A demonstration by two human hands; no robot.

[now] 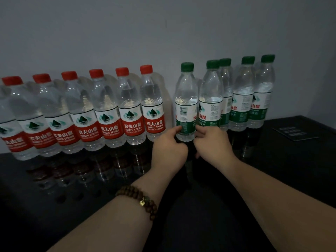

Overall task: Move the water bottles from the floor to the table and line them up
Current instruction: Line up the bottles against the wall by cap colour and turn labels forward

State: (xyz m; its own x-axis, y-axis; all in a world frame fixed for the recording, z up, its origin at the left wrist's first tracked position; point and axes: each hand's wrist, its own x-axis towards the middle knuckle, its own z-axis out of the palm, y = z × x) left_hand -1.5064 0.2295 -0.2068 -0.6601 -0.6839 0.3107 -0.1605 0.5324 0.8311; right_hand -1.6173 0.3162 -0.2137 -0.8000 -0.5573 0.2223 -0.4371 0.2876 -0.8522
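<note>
Head view: green-capped bottle [186, 102], upright on black table [272, 170] between red-capped row [87, 113] and other green bottles [241, 106], is being pinched low by left hand [170, 144] and right hand [211, 140], so neighbours are probably being put at risk of toppling if it is shoved unevenly.

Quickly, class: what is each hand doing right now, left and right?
Left hand: pinches the leftmost green-capped bottle near its base.
Right hand: fingers curled on the same bottle's other side, holding it.

A dark printed card [294, 134] lies flat, grey wall [163, 24] behind
</note>
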